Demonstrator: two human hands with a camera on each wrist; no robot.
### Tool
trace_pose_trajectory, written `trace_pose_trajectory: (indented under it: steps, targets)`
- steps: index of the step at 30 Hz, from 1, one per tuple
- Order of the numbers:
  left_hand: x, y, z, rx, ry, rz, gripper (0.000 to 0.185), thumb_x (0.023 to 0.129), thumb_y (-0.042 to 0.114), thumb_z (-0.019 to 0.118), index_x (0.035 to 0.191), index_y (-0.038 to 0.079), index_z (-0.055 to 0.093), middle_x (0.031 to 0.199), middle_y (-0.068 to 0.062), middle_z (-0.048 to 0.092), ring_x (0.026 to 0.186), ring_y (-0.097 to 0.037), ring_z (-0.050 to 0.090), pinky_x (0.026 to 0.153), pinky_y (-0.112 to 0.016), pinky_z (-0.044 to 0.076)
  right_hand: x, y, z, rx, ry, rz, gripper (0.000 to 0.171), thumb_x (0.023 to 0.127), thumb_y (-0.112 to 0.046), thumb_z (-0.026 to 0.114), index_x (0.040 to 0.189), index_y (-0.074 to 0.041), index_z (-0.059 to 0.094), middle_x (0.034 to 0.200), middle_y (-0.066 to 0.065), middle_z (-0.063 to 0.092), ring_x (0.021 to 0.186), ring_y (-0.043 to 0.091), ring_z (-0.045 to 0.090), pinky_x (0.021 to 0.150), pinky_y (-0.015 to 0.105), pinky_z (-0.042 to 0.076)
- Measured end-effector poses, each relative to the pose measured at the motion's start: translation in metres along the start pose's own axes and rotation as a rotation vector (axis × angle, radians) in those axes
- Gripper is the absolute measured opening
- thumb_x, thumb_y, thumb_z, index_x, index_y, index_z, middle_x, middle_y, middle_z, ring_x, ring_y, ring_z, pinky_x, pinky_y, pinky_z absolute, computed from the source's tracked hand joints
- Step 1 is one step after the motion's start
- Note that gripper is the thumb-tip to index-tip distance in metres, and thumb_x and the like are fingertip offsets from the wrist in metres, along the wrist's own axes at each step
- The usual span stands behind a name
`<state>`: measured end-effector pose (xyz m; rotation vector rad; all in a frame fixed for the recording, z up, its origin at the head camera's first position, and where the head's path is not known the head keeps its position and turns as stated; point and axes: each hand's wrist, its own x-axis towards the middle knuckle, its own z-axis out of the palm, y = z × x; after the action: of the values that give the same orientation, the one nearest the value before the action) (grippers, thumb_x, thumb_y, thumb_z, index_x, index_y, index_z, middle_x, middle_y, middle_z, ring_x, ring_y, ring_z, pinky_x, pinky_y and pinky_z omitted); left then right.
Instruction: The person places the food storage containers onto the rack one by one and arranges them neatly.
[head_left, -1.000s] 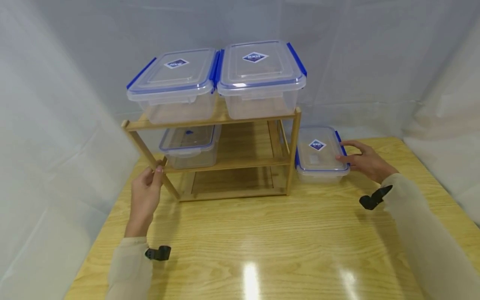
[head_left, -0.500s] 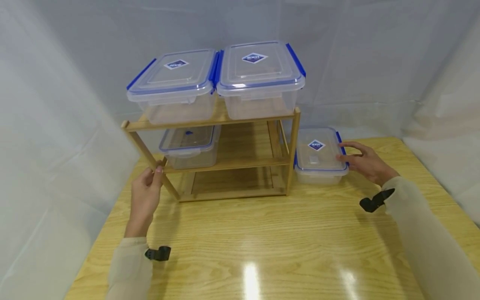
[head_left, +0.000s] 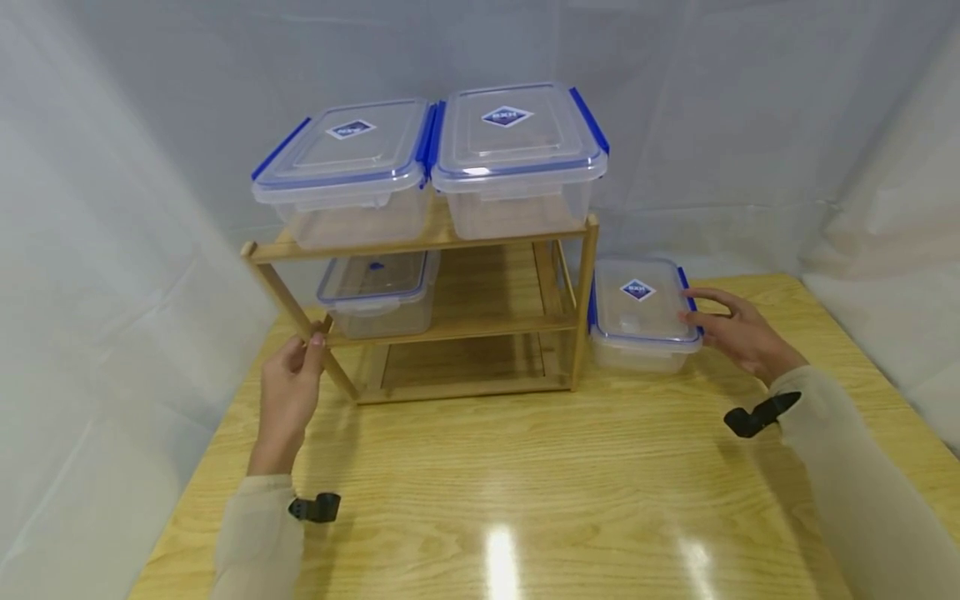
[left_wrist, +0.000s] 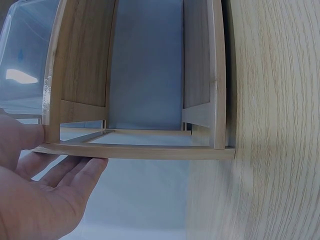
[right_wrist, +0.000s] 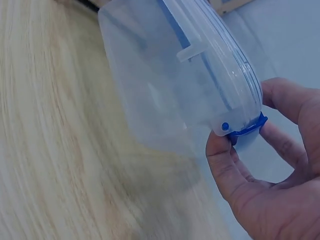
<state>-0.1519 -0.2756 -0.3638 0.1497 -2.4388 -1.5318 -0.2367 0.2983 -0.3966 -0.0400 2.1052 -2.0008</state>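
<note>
White fabric backdrop (head_left: 750,108) hangs behind and on both sides, creased, enclosing scene. Light wood-grain table (head_left: 525,467) fills lower view, glossy finish. Two bright overhead-light reflections on tabletop near front edge, one centre, one fainter further right. Lighting even, soft shadows. Table edge meets fabric at left and right. No floor or window in view.

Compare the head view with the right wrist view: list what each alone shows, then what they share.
Head only: the wooden rack, two lidded boxes on its top shelf, a third box on the middle shelf, and the left hand gripping the rack's post. Right wrist only: the container's underside and blue clip hinge. Both: the right hand holding the small container on the table.
</note>
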Motion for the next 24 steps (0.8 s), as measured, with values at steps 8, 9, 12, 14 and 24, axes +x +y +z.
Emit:
trace_pose_trajectory:
  steps: [8,9,12,14,24]
  targets:
    - [0.001,-0.001,0.000,0.005,0.006,-0.004,0.054,0.098,0.047,0.040,0.135,0.010,0.052,0.142,-0.010,0.045,0.127,-0.031,0.044,0.100,-0.054,0.039,-0.010,-0.006,-0.001,0.085,0.016,0.016,0.064,0.092,-0.019,0.064,0.147,-0.013,0.032,0.128,0.006,0.037,0.097,0.006,0.060,0.082,0.023,0.052]
    - [0.001,-0.001,0.000,0.008,0.006,-0.005,0.053,0.098,0.048,0.040,0.131,0.009,0.056,0.142,-0.010,0.045,0.127,-0.031,0.044,0.098,-0.053,0.040,-0.013,-0.006,-0.002,0.074,0.022,0.024,0.064,0.092,-0.021,0.064,0.147,-0.015,0.032,0.130,0.005,0.036,0.099,0.006,0.059,0.083,0.023,0.051]
    - [0.001,-0.001,0.000,0.017,0.005,-0.005,0.052,0.099,0.048,0.039,0.115,0.003,0.060,0.141,-0.009,0.046,0.126,-0.031,0.045,0.091,-0.051,0.043,-0.021,-0.006,-0.003,0.045,0.035,0.048,0.064,0.092,-0.027,0.064,0.147,-0.021,0.032,0.134,0.003,0.035,0.102,0.005,0.058,0.084,0.023,0.051]
    - [0.001,-0.001,0.000,0.032,0.008,0.002,0.052,0.099,0.048,0.039,0.104,0.000,0.059,0.140,-0.009,0.047,0.124,-0.030,0.046,0.080,-0.046,0.045,-0.028,-0.006,-0.003,0.047,0.036,0.053,0.064,0.092,-0.028,0.064,0.147,-0.023,0.032,0.134,0.002,0.036,0.103,0.005,0.058,0.083,0.023,0.051]
    - [0.000,-0.001,0.001,0.025,0.007,-0.006,0.055,0.098,0.049,0.039,0.117,0.002,0.058,0.141,-0.010,0.047,0.124,-0.028,0.046,0.090,-0.047,0.045,-0.058,-0.005,-0.004,0.174,0.037,-0.015,0.059,0.095,-0.015,0.059,0.147,-0.019,0.031,0.126,0.002,0.043,0.096,0.008,0.061,0.078,0.024,0.053]
